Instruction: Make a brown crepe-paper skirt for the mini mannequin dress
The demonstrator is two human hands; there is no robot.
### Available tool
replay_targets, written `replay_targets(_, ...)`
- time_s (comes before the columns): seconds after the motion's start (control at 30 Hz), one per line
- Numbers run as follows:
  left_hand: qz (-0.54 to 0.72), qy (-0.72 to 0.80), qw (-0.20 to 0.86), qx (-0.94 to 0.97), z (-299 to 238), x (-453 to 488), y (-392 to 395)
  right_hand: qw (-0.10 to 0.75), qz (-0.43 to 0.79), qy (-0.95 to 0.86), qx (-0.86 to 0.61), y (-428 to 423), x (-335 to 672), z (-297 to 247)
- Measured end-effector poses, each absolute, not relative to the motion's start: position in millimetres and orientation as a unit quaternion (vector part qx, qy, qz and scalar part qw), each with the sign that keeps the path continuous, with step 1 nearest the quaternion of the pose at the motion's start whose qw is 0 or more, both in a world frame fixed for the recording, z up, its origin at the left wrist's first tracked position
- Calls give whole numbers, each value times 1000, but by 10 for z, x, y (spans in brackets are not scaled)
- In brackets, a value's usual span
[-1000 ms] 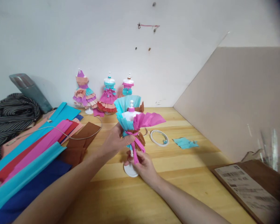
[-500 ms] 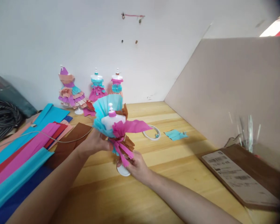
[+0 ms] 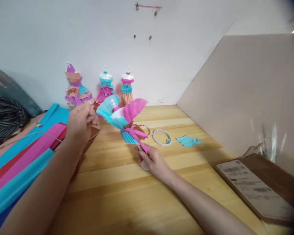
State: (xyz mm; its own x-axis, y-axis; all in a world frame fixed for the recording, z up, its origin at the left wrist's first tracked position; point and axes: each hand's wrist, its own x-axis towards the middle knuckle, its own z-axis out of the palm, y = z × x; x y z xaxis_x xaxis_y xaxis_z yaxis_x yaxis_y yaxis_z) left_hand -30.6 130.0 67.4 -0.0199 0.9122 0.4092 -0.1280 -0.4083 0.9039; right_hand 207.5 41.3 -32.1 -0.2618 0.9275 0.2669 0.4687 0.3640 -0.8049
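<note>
My right hand (image 3: 152,160) grips the stand of a small white mannequin (image 3: 117,113) dressed in turquoise, pink and brown crepe paper, tilted to the left above the wooden table (image 3: 142,202). A pink paper bow (image 3: 137,133) ties its waist. My left hand (image 3: 80,121) hovers to the left of the mannequin, fingers curled together, apart from the paper; what it holds, if anything, is hidden.
Three dressed mannequins (image 3: 105,89) stand at the back wall. Crepe paper sheets (image 3: 22,160) in blue, pink, red and brown lie at left with a thin cord. A tape roll (image 3: 162,136) and turquoise scrap (image 3: 187,141) lie mid-table. A cardboard box (image 3: 257,189) sits at right.
My left hand has let go of the mannequin's paper and moved left. My right hand has tilted the mannequin leftward and further back on the table.
</note>
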Motion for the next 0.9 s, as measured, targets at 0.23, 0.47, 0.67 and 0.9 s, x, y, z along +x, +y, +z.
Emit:
replay_targets(0.23, 744, 210, 352, 527, 1258, -292, 864, 137, 160, -857, -471, 242, 2436, -57)
replay_targets(0.47, 654, 209, 358, 632, 1210, -1, 525, 82, -19, -879, -469, 60, 2559, -211)
replay_targets(0.67, 609, 265, 346, 663, 1113, -28, 222, 137, -105, -860, -481, 102, 2563, -372)
replay_targets(0.9, 438, 339, 425, 716, 1064, 10, -88, 156, -104, -850, -492, 113, 2412, -496)
